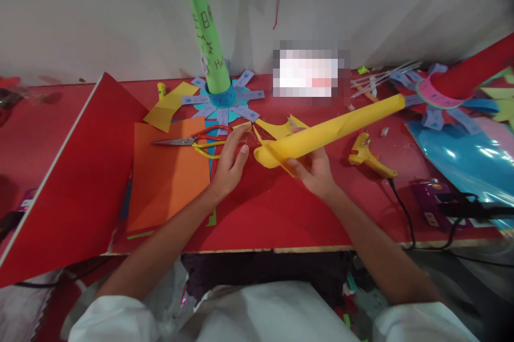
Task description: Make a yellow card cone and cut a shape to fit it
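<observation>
A rolled yellow paper tube [337, 130] slants above the red table [277, 213], its far end up to the right. My right hand [315, 168] is closed round the tube's lower part, thumb in front. My left hand [233, 162] is beside the tube's near end, fingers apart, with nothing seen in it. Left of that hand lie scissors [180, 142] with red and yellow handles, partly on orange paper [168, 176]. Yellow paper scraps [277, 129] lie behind the tube's near end.
A green paper tube [209, 37] stands upright at the back. A yellow glue gun [371, 157] with a black cord lies right of my right hand. A red board [84, 171] leans at left; a purple box [433, 205] sits at right.
</observation>
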